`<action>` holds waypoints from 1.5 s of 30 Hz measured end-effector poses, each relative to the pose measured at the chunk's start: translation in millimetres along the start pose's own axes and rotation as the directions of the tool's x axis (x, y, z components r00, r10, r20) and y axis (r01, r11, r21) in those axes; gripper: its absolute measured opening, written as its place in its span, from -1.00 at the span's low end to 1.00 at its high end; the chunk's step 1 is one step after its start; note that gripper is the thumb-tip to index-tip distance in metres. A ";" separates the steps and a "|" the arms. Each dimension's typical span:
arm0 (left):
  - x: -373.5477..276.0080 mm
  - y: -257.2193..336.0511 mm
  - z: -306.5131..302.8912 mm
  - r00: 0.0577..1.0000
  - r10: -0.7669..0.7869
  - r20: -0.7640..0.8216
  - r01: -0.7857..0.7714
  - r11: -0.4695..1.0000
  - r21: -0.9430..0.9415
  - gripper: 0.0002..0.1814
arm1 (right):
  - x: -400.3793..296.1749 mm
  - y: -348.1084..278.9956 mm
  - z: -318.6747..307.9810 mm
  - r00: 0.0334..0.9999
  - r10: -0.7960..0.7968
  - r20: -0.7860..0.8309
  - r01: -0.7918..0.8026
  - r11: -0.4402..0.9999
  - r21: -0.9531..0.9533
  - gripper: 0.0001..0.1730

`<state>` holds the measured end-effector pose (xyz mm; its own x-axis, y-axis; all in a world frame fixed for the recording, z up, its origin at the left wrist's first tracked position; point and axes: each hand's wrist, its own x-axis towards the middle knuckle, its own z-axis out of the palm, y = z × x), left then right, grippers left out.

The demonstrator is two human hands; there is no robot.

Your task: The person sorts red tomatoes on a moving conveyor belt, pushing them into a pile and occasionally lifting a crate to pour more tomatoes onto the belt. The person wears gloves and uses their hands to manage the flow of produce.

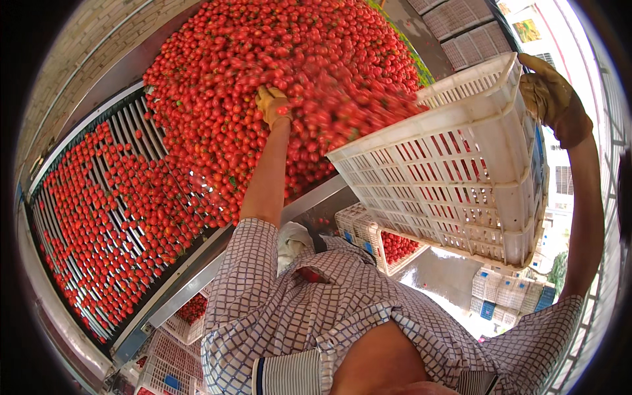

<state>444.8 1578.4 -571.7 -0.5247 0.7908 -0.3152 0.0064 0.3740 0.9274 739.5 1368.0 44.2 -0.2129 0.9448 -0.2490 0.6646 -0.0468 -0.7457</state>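
Note:
A white slatted plastic crate [439,168] is tipped on its side, its mouth towards a big heap of small red tomatoes [222,74]. Blurred tomatoes tumble between the crate's mouth and the heap. My right hand [555,98], in a yellowish-brown glove, grips the crate's raised end at the upper right. In a similar glove, my left hand [274,104] lies among the tomatoes near the middle of the heap; its fingertips are partly covered, so whether it holds any cannot be told. Left of the heap, more tomatoes rest in rows on a roller conveyor [118,207].
A metal rail [316,197] edges the conveyor in front of me. Below the tipped crate stands another crate of tomatoes [400,247]. Crates are stacked at the top right [459,24], lower right [508,294] and lower left [173,355]. A brick wall [94,34] runs behind the conveyor.

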 end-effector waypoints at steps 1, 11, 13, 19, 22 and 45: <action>22.0 -0.2 -5.3 1.000 0.013 0.025 -0.009 0.985 -0.172 -0.47 | 9.5 -1.8 3.8 0.998 -0.055 0.012 0.055 0.998 -0.004 -0.17; -95.4 104.0 -50.3 0.633 0.750 0.194 -0.494 0.584 -0.644 -0.70 | 43.4 30.7 -5.7 0.999 -0.026 0.046 0.024 0.999 0.038 -0.17; -130.2 128.9 -68.9 0.595 0.545 0.591 0.016 0.727 -0.687 -0.67 | 48.0 31.0 -5.0 0.999 -0.020 0.029 0.022 0.998 -0.056 -0.17; -214.6 181.3 -127.0 0.239 0.747 0.621 -0.027 0.644 -0.765 -0.67 | 59.1 16.6 5.9 0.971 0.186 -0.149 -0.195 0.980 -0.046 -0.34; -233.1 171.7 -109.8 0.359 0.785 0.504 -0.379 0.617 -0.690 -0.76 | 59.9 8.9 16.6 0.929 0.324 -0.181 -0.313 0.946 0.085 -0.42; -225.3 144.9 -11.6 0.592 0.782 0.197 -0.450 0.522 -0.724 -0.61 | -141.3 491.1 76.8 0.483 -0.011 -0.875 0.572 0.761 0.306 -0.02</action>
<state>554.0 1448.8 -363.9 -0.1380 0.8555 0.4991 -0.3773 -0.5113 0.7721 1041.0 1186.6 -334.3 0.5165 0.7411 0.4290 0.1643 0.4060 -0.8990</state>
